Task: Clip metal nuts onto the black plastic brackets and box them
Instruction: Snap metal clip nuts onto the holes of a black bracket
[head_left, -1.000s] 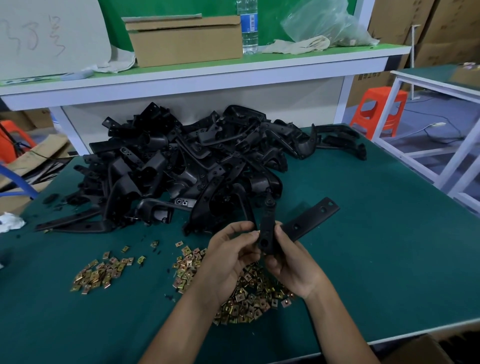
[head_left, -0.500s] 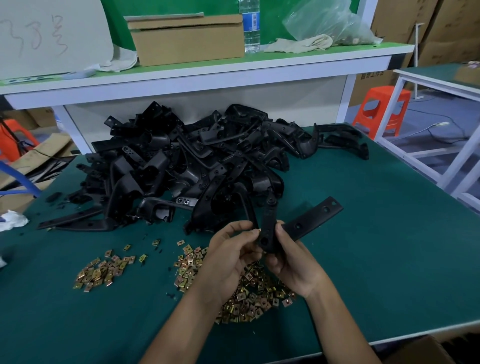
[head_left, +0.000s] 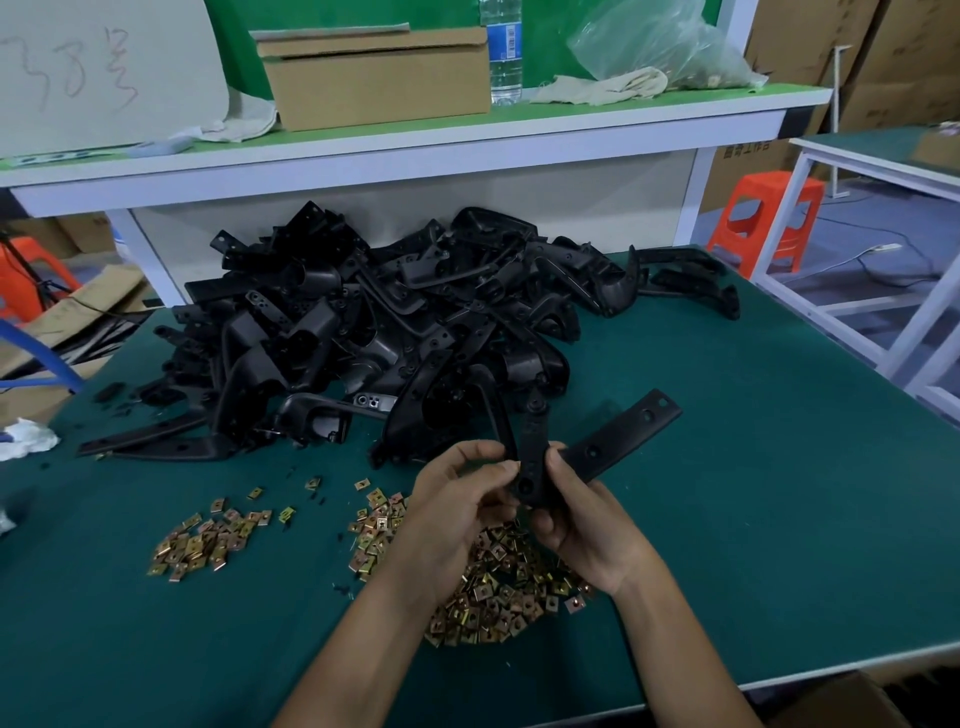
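Gripping one bracket (head_left: 621, 436) between them, both hands hover above the big nut pile (head_left: 498, 587) on the table (head_left: 779, 545). The left hand (head_left: 457, 504) pinches the bracket's upright arm with curled fingers. The right hand (head_left: 587, 530) clamps the lower end, thumb in front. The other arm juts right. The bracket heap (head_left: 389, 332) lies behind, with a smaller nut pile (head_left: 208, 540) to the left.

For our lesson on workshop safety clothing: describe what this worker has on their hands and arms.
Nothing is worn. The left hand and right hand are bare: no gloves, and no rings that show. Both forearms are uncovered down to the picture's edge, with no sleeves, watch or wristband in view.
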